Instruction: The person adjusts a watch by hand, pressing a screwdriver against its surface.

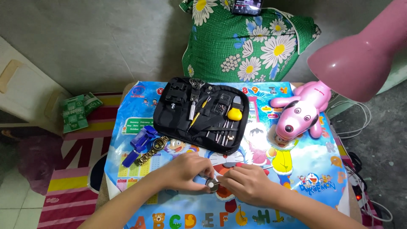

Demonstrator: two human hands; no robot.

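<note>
My left hand (186, 171) and my right hand (248, 182) meet over the colourful cartoon mat (313, 169) on the small table. Between their fingertips sits a small round silver watch case (212, 183), pinched from both sides. A gold metal watch band (152, 150) lies on the mat to the left, resting in a blue plastic holder (137, 144). An open black tool kit (201, 112) with small metal tools and a yellow-tipped tool lies just beyond my hands.
A pink dog-shaped lamp base (301, 112) stands at the right, its pink shade (360, 59) overhanging the upper right. A green daisy-print pillow (248, 42) with a phone (247, 6) on top sits behind the table. Green packets (76, 111) lie on the floor at left.
</note>
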